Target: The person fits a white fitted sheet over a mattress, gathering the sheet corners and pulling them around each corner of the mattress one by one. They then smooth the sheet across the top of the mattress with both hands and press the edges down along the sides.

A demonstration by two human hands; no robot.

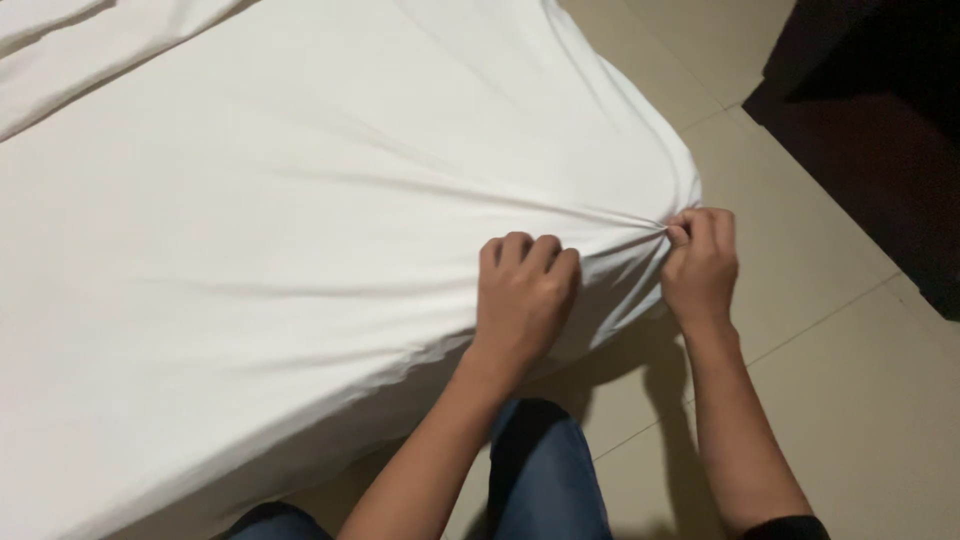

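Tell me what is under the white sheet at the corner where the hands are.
The white sheet covers a bed-shaped bulk, fully hidden. The left hand and right hand bunch the cloth at the corner. Below its edge only shadow and tiled floor show.

Seen from a head-worn camera: two bare forearms rise from the 6 o'clock edge of the frame, no watch, ring or band showing on either; the left hand (522,300) and right hand (700,268) are uncovered to the fingertips; a dark, near-black sleeve cuff edges the right arm at about 5 o'clock, just inside the lower border; below, between the forearms, blue denim trousers cover the legs, the cloth creased at the knee and darker in shadow toward 7 o'clock.
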